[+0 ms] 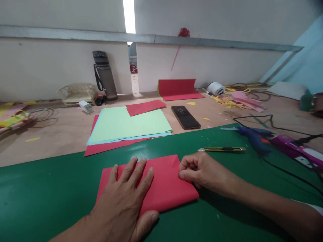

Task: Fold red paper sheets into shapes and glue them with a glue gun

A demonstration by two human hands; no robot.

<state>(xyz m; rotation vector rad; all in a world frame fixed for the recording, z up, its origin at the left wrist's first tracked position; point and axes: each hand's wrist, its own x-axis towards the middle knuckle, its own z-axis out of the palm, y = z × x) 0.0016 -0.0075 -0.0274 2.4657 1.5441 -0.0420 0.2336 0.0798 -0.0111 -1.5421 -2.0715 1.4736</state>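
Observation:
A folded sheet of red paper (pixel 164 181) lies on the green table surface in front of me, its rounded fold along the near edge. My left hand (pixel 126 195) rests spread and flat across its left part, thumb by the near edge. At the right edge of the paper, my right hand (pixel 199 169) is closed, with thumb and fingers pinching the sheet's side. A yellow box cutter (pixel 224 149) lies just beyond my right hand. Past the paper is a stack of light green sheets (pixel 131 126), with blue and red sheets under it and a red piece (pixel 145 107) on top.
A black phone (pixel 185 117) lies right of the stack. On the right are a blue glue gun (pixel 254 136), a purple power strip (pixel 297 148) and black cables. A dark bottle (pixel 106 79), a small wicker bench (pixel 78 93) and a folded red sheet (pixel 178 89) stand near the wall.

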